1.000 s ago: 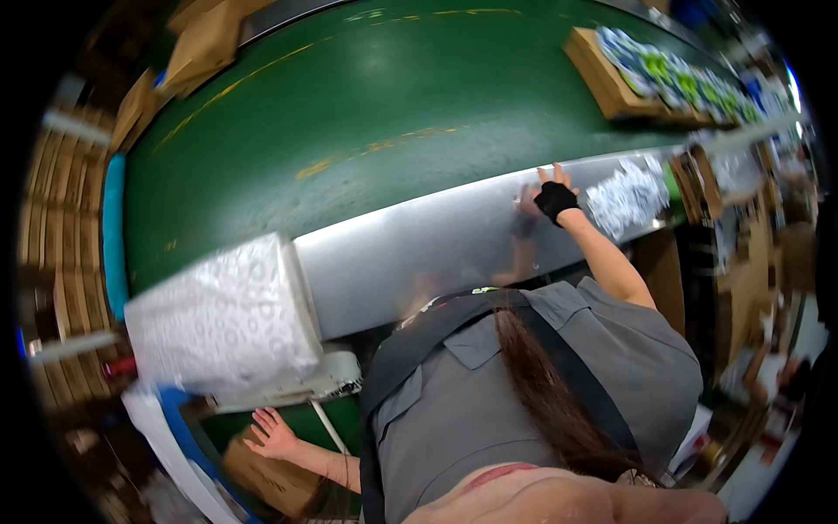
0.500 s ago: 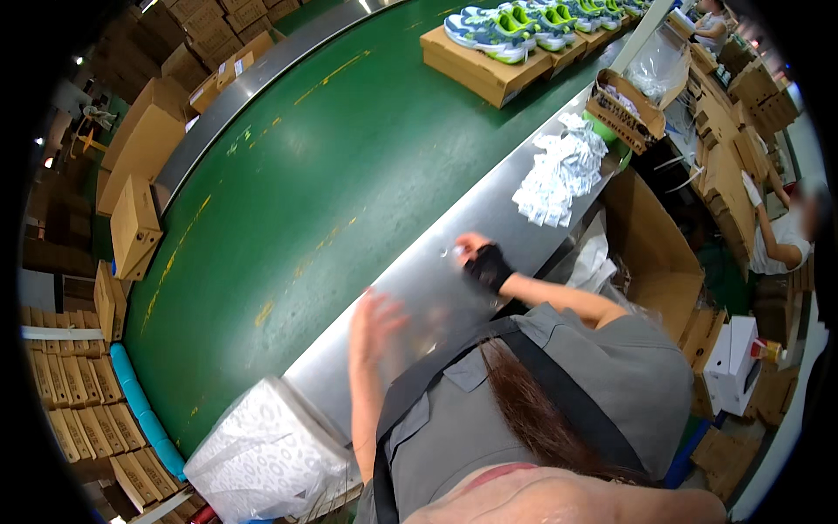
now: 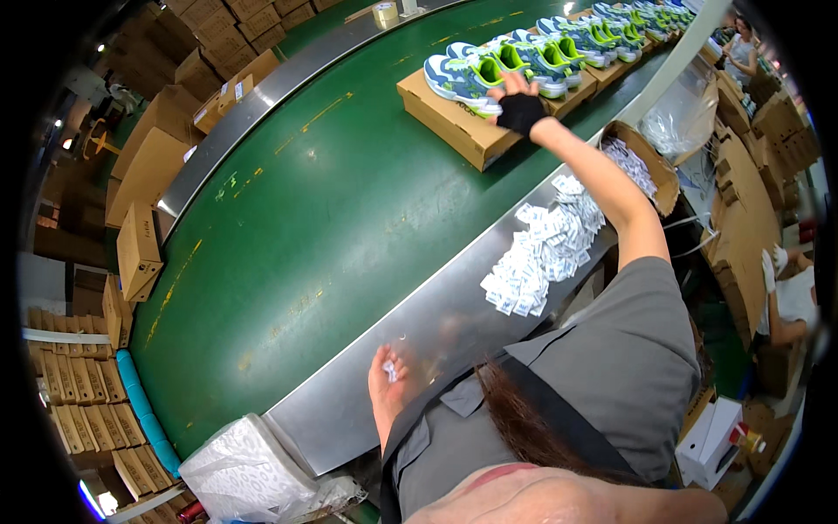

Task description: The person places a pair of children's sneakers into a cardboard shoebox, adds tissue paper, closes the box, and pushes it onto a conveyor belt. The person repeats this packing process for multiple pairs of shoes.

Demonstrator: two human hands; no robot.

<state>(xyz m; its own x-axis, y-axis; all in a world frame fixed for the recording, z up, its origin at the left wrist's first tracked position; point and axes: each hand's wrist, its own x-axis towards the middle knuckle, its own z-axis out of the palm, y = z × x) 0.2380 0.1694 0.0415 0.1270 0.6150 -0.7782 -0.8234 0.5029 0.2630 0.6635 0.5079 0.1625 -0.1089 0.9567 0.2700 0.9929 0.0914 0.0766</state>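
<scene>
- The wide green conveyor belt (image 3: 297, 210) fills the middle of the frame; since half a second ago the view has swung, so the line of shoes has come from the upper right corner toward the top centre.
- The curved bare-metal counter (image 3: 419, 349) runs along the belt's near edge from the lower left up to the right.
- Flat brown cardboard shoe boxes (image 3: 454, 118) ride the belt at the top centre, each with a pair of blue, white and lime-green sports shoes (image 3: 463, 74) on it.
- A heap of small white paper packets (image 3: 546, 249) lies on the counter at centre right, with more in an open brown carton (image 3: 650, 162) just beyond it.
- The right hand (image 3: 519, 103), in a black fingerless glove, has left the counter edge where it rested half a second ago; it is now at full stretch over the nearest box, fingers spread wide above the first pair, and I cannot tell whether it touches a shoe.
- The left hand (image 3: 388, 384), a blur half a second ago, is now steady at the counter's near edge in the lower centre, palm up, fingers loosely cupped around a few small white packets (image 3: 390, 370).
- Judging from this, packets are in hand and the reach has gone to the shoes.
</scene>
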